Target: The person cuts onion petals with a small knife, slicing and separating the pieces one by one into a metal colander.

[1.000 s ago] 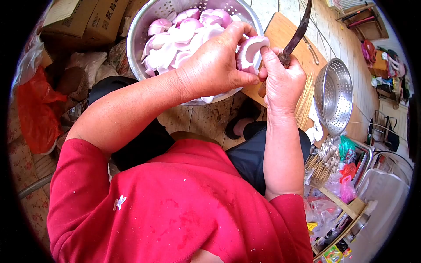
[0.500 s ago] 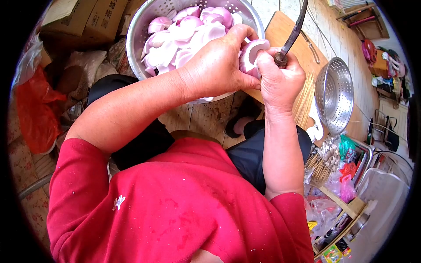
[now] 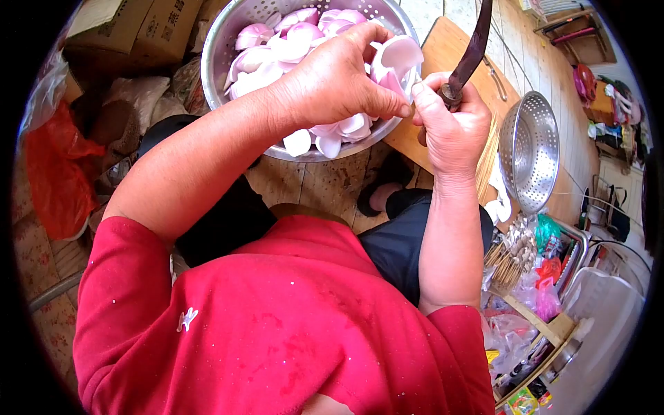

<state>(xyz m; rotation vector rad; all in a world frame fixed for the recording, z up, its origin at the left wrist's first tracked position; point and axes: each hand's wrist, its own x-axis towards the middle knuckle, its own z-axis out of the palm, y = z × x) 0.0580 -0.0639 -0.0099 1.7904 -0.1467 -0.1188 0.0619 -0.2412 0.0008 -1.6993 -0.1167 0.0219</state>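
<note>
My left hand (image 3: 346, 79) is closed round an onion piece (image 3: 398, 61) above the right rim of a metal colander (image 3: 209, 66). Purple-white onion pieces (image 3: 254, 61) fill much of that colander. Close beside it, my right hand (image 3: 455, 128) grips a knife (image 3: 472, 59) by its handle, the dark curved blade pointing up and away. The right thumb and fingertips meet the edge of the onion piece. What lies under the left palm is hidden.
Right of my hands are a wooden board (image 3: 443, 52), thin wooden sticks (image 3: 486, 162) and a second colander (image 3: 529, 152). Skewered food (image 3: 515, 252) and plastic bags lie lower right. Cardboard boxes (image 3: 131, 31) and a red bag (image 3: 59, 176) are at left.
The onion piece has turned so its pale hollow side shows more. My left hand has shifted slightly up and left, my right slightly right. More onion shows at the colander's near rim.
</note>
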